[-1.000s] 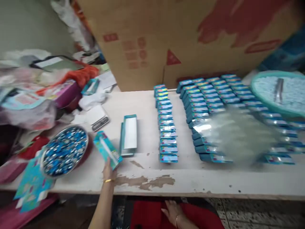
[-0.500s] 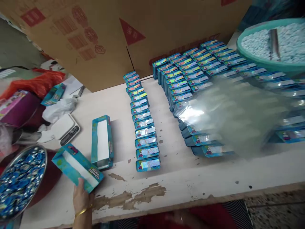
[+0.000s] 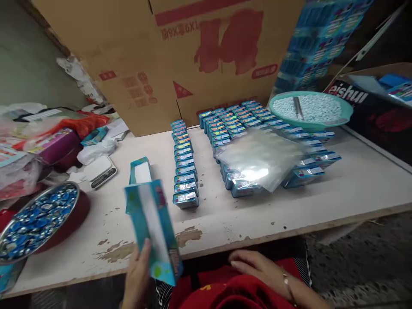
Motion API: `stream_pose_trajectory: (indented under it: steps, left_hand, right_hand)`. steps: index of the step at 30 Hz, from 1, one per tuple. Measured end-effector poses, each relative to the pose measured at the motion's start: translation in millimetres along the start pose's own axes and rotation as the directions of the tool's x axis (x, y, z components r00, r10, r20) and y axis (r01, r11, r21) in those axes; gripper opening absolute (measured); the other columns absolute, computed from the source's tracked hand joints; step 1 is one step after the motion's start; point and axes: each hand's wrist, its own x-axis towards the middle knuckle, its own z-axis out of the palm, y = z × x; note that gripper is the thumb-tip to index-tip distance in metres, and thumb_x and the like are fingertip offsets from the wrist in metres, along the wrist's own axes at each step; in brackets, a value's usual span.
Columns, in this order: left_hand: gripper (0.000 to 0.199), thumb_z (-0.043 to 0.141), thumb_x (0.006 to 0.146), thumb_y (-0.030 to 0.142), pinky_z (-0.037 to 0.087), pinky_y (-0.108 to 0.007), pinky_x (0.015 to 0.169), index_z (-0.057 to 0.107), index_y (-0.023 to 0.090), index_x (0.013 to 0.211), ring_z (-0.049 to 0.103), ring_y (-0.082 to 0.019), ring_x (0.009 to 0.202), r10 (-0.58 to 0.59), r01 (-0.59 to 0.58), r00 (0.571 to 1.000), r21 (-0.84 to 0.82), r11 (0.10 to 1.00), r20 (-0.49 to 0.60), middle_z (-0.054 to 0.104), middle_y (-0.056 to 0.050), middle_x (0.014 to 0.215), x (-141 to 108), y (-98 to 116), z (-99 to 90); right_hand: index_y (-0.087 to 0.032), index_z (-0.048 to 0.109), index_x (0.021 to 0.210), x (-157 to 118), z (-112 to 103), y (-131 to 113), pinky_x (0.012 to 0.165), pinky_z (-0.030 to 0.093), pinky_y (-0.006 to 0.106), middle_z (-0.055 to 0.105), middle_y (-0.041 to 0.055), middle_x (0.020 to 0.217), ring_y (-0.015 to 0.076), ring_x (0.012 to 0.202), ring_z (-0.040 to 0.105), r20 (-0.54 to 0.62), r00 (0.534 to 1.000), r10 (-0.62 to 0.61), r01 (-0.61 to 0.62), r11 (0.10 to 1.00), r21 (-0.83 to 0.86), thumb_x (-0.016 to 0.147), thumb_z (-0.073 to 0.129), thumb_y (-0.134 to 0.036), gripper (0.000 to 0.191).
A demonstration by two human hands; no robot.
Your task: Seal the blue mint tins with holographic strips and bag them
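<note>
My left hand (image 3: pixel 138 268) is closed on the side of a blue cardboard display box (image 3: pixel 154 231), tilted up with its white inside facing me. Another such box (image 3: pixel 141 171) lies on the table just behind it. Over my lap, below the table edge, my right hand (image 3: pixel 257 266) has its fingers stretched out and holds nothing. A single row of small blue tins (image 3: pixel 186 176) stands in the middle of the table. To its right is a large block of the same tins (image 3: pixel 225 128), partly covered by clear plastic bags (image 3: pixel 260 156).
A bowl of blue-wrapped sweets (image 3: pixel 45 219) stands at the left, near a white scale (image 3: pixel 100 171). A big cardboard carton (image 3: pixel 161 86) closes off the back. At the back right are a green basin of white pellets (image 3: pixel 312 124) and a dark printed box (image 3: pixel 380 111).
My left hand has brought the display box right and nearer to me, tipping it upright. My right hand now shows clearly over my lap. The view has tilted up, showing more background.
</note>
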Motion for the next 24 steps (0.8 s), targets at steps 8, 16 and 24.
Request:
stream_pose_trajectory:
  steps: [8, 16, 24]
  left_hand:
    - [0.063, 0.048, 0.086, 0.058, 0.037, -0.045, 0.111, 0.051, 0.021, 0.137, 0.049, -0.028, 0.128, 0.247, -0.386, 0.737, 0.091, 0.918, 0.629, 0.056, -0.011, 0.135, -76.0, 4.4, 62.0]
    - [0.091, 0.063, 0.075, 0.06, 0.018, -0.053, 0.116, 0.029, 0.018, 0.149, 0.021, -0.034, 0.144, 0.65, -0.911, 0.395, 0.366, 0.188, 0.649, 0.031, -0.017, 0.153, 36.1, 97.1, 78.1]
    - [0.109, 0.067, 0.066, 0.063, 0.01, -0.06, 0.114, 0.02, 0.014, 0.151, 0.004, -0.04, 0.146, 0.323, -0.917, 0.37, 0.399, -0.025, 0.871, 0.013, -0.019, 0.159, 95.0, 103.5, 115.8]
  right_hand:
    - [-0.02, 0.023, 0.152, 0.0, 41.1, -9.7, 0.113, 0.032, 0.043, 0.041, 0.0116, 0.149, 0.0229, 0.138, 0.037, -0.496, 0.857, -0.137, 0.278, 0.935, 0.222, 0.092, 0.038, -0.054, 0.07]
    - [-0.014, 0.044, 0.14, 22.0, 1.3, -0.6, 0.105, 0.041, 0.037, 0.058, 0.0118, 0.134, 0.022, 0.121, 0.055, -0.6, 0.739, -0.308, 0.318, 0.944, -0.093, 0.094, 0.029, -0.03, 0.051]
    - [-0.008, 0.032, 0.147, 47.5, -10.9, -22.7, 0.089, 0.046, 0.034, 0.061, 0.017, 0.124, 0.0255, 0.105, 0.061, -0.593, 0.792, -0.145, -0.109, 0.922, -0.371, 0.095, 0.029, -0.024, 0.055]
